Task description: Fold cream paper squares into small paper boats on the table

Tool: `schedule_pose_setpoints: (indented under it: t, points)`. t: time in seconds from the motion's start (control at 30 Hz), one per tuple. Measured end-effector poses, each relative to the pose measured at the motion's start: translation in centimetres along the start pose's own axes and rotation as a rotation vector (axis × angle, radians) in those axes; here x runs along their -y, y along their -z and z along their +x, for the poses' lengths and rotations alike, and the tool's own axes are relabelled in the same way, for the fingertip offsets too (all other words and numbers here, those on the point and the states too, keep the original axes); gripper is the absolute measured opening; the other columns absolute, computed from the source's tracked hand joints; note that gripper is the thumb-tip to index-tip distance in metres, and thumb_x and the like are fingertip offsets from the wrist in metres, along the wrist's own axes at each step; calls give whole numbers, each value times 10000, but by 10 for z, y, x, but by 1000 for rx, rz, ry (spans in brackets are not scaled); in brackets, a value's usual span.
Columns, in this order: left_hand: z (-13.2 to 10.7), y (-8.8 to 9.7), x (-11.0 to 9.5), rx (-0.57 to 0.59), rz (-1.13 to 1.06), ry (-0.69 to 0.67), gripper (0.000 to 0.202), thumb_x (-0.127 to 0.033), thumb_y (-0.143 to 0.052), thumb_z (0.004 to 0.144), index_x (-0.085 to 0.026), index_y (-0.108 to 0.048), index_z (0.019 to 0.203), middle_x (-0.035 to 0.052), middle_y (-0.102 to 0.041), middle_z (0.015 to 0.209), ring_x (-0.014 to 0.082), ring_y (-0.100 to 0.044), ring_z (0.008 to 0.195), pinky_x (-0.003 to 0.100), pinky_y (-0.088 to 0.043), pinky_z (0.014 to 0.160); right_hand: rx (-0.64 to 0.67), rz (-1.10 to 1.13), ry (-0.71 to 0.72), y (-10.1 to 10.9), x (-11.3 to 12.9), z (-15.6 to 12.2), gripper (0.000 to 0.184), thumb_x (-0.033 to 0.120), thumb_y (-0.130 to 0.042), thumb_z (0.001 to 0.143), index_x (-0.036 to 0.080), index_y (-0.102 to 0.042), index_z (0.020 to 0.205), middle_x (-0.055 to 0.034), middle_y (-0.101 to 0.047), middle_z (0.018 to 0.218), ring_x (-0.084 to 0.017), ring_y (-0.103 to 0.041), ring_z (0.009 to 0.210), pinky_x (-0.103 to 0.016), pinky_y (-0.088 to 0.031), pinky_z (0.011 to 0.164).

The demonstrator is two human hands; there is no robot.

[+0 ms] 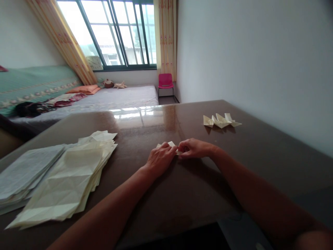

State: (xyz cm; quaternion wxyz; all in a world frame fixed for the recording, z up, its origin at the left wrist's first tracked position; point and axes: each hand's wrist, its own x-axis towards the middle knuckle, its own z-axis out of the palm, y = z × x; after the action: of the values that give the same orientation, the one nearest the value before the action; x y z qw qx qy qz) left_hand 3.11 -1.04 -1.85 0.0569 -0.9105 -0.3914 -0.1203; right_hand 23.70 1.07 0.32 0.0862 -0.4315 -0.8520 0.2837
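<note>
Both my hands meet over a small piece of folded cream paper [171, 144] near the middle of the glossy brown table [145, 205]. My left hand [161, 157] lies over the paper, its fingers closed on it and covering most of it. From the other side, my right hand [194, 148] pinches the paper's right end between thumb and curled fingers. Only the top edge and a bit between the hands show, so the paper's full shape is hidden. Beyond my right hand stand several folded paper pieces [220, 120] in a row.
To the left lies a stack of creased cream sheets [75, 177], beside a pile of greyish printed paper [28, 170]. A white wall [255, 62] runs along the right. Past the table are a bed [130, 95], a pink chair [165, 81] and a window [122, 34].
</note>
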Motion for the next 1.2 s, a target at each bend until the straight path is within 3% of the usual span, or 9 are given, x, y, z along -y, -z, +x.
schedule_pose_setpoints:
  t: [0.1, 0.23, 0.37, 0.6, 0.9, 1.03, 1.2]
  points:
    - [1, -3, 1, -63, 24, -4, 270, -284, -409, 952, -222, -504, 1197, 50, -633, 1015, 204, -509, 1020, 315, -468, 806, -96, -58, -27, -7, 1, 6, 220, 284, -520, 845, 139, -673, 785, -30, -657, 715, -114, -537, 623, -213, -363, 575]
    - [0, -5, 3, -150, 12, -46, 250, -248, -483, 917, -204, -524, 1160, 64, -542, 1221, 227, -418, 1159, 369, -421, 946, -157, -84, -106, -13, -1, 9, 111, 232, -551, 815, 154, -628, 837, -27, -656, 756, -117, -549, 654, -206, -369, 592]
    - [-2, -7, 4, -86, -24, -142, 180, -242, -469, 923, -211, -595, 1048, 53, -575, 1111, 209, -467, 1092, 347, -437, 929, -170, -92, -120, -17, -2, 9, 124, 257, -559, 813, 174, -585, 903, -26, -655, 788, -129, -565, 689, -208, -381, 610]
    - [-5, -9, 8, 26, -100, -173, 282, -213, -432, 930, -189, -588, 1164, 66, -607, 1104, 211, -516, 1067, 331, -470, 919, -178, -160, -130, -18, -4, 8, 174, 279, -575, 802, 174, -565, 940, -48, -662, 850, -146, -580, 733, -215, -391, 638]
    - [-10, -4, 18, 78, -312, -235, 460, -107, -392, 892, -270, -497, 1310, 44, -535, 1295, 189, -441, 1225, 337, -383, 1045, -150, -281, -180, -9, 7, 2, 152, 250, -571, 773, 240, -692, 864, -27, -701, 853, -163, -616, 740, -231, -364, 606]
    - [-9, -1, 20, 107, -323, -272, 461, -110, -368, 904, -272, -491, 1317, 38, -524, 1311, 185, -434, 1227, 328, -359, 1057, -146, -320, -187, -9, 12, 2, 168, 257, -575, 776, 244, -707, 879, -34, -714, 869, -177, -630, 764, -241, -369, 617]
    - [-8, -2, 19, 71, -272, -264, 412, -155, -389, 920, -286, -518, 1289, 40, -567, 1232, 182, -467, 1163, 316, -400, 1006, -160, -389, -270, -12, 14, 3, 214, 377, -565, 806, 225, -708, 857, -76, -713, 855, -205, -630, 762, -264, -368, 607]
